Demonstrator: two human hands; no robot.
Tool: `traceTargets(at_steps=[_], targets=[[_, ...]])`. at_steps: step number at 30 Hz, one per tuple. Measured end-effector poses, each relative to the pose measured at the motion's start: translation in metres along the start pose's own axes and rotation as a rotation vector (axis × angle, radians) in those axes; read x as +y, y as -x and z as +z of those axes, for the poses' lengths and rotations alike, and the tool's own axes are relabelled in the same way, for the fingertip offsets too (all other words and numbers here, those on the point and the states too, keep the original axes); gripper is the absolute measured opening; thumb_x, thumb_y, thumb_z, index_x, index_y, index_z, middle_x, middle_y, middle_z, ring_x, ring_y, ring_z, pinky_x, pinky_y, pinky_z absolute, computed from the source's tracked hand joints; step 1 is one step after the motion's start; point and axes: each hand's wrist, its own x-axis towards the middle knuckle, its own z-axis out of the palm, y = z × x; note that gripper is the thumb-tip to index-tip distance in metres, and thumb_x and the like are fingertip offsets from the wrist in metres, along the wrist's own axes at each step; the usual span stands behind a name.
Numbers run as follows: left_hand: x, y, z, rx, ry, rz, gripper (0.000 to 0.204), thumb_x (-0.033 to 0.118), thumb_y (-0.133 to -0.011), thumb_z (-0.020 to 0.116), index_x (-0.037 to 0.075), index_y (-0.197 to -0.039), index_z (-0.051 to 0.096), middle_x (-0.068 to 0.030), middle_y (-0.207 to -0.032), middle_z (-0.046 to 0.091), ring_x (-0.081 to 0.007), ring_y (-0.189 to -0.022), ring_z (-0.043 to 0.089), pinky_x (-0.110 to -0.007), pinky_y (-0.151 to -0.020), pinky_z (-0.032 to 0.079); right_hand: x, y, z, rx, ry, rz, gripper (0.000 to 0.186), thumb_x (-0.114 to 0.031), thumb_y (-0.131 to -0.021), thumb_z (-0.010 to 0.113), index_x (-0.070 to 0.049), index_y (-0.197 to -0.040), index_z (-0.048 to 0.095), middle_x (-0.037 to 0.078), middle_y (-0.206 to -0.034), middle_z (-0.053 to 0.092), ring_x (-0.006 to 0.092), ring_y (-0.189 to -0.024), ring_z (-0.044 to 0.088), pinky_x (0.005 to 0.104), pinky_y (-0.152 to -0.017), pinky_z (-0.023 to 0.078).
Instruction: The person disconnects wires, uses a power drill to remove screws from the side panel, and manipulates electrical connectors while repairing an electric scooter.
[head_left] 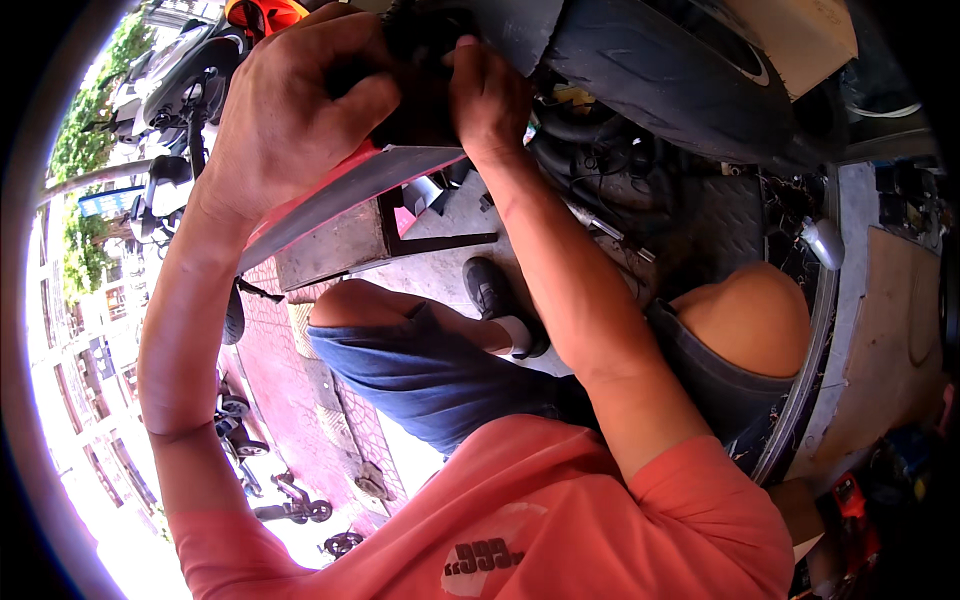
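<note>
My left hand is raised at the upper middle, fingers curled over a dark part at the edge of a black deck with red trim; what it grips is hidden in shadow. Beside it, my right hand is closed at the same dark part, one fingertip raised against a black component; I cannot make out exactly what it holds. Just right of my hands is a large black tire. The deck lies tilted above a dark metal stand.
Black tubes and cables and metal tools lie below the tire. A cardboard box is at upper right. A silver cylinder is near a metal rail. Scooters stand outside at left. My bent legs are below.
</note>
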Motion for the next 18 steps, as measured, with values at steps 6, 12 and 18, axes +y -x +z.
traceTargets(at_steps=[6, 12, 18], targets=[[-0.014, 0.006, 0.002, 0.083, -0.053, 0.074, 0.011, 0.007, -0.086, 0.064, -0.003, -0.092, 0.063, -0.0120, -0.085, 0.056, -0.0235, -0.072, 0.055, -0.036, -0.069, 0.047, 0.008, -0.016, -0.017, -0.352, -0.298, 0.338, 0.031, -0.031, -0.108, 0.055, -0.006, -0.111, 0.074, 0.017, -0.108, 0.079, 0.0331, -0.108, 0.075, 0.0459, -0.098, 0.057], [-0.017, -0.003, 0.000, -0.058, 0.029, -0.003, 0.012, 0.010, -0.095, 0.062, -0.001, -0.098, 0.064, -0.0056, -0.078, 0.057, -0.0114, -0.077, 0.055, -0.032, -0.072, 0.049, 0.013, -0.018, 0.007, -0.522, -0.287, 0.229, 0.055, -0.051, -0.113, 0.035, -0.007, -0.120, 0.067, 0.028, -0.118, 0.071, 0.0531, -0.117, 0.064, 0.0605, -0.097, 0.050], [0.014, 0.038, -0.004, 0.096, -0.127, -0.040, 0.017, 0.009, -0.087, 0.065, -0.006, -0.089, 0.073, -0.0109, -0.081, 0.073, -0.0205, -0.073, 0.068, -0.036, -0.070, 0.055, 0.028, 0.018, -0.054, -0.297, -0.364, 0.429, 0.054, -0.055, -0.110, 0.051, -0.007, -0.111, 0.075, 0.020, -0.103, 0.078, 0.0425, -0.101, 0.075, 0.0507, -0.088, 0.056]])
